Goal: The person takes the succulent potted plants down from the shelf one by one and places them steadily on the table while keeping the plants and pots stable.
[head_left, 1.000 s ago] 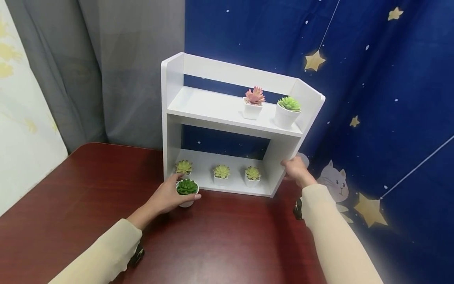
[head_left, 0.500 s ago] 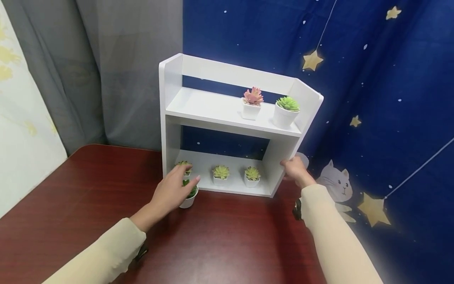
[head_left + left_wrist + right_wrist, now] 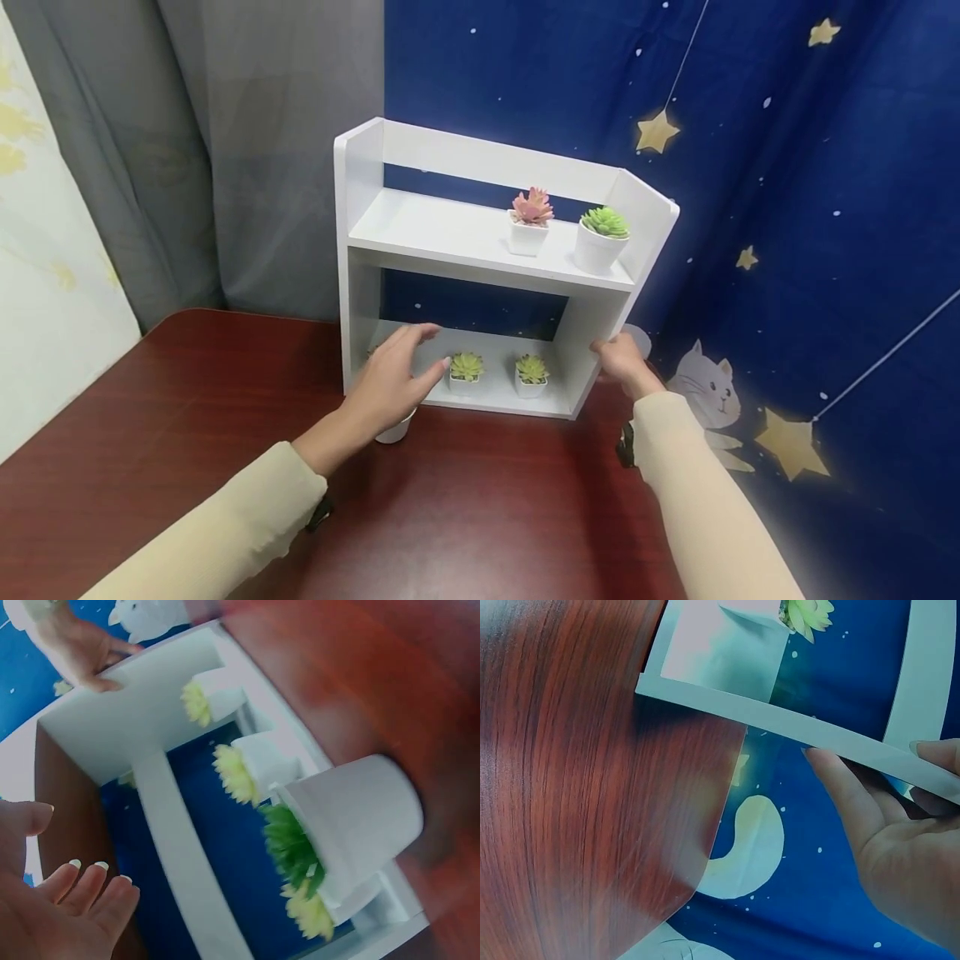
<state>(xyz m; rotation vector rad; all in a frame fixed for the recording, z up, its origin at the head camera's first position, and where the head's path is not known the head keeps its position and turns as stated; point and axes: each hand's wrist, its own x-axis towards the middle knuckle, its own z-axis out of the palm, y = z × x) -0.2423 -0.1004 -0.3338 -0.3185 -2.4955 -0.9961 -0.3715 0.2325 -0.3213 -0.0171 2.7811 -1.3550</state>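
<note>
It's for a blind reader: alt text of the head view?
A person's right hand grips a white two-tier shelf; the left hand hovers before it. On top stand a pink succulent in a square white pot and a green succulent in a round one, two yellow-green succulents below; a white pot stands on the reddish table.

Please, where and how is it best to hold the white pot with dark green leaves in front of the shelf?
Probably grip the white pot high on its round sides, the left hand coming from the front: it stands upright and widens toward the top, and the shelf is behind it.
</note>
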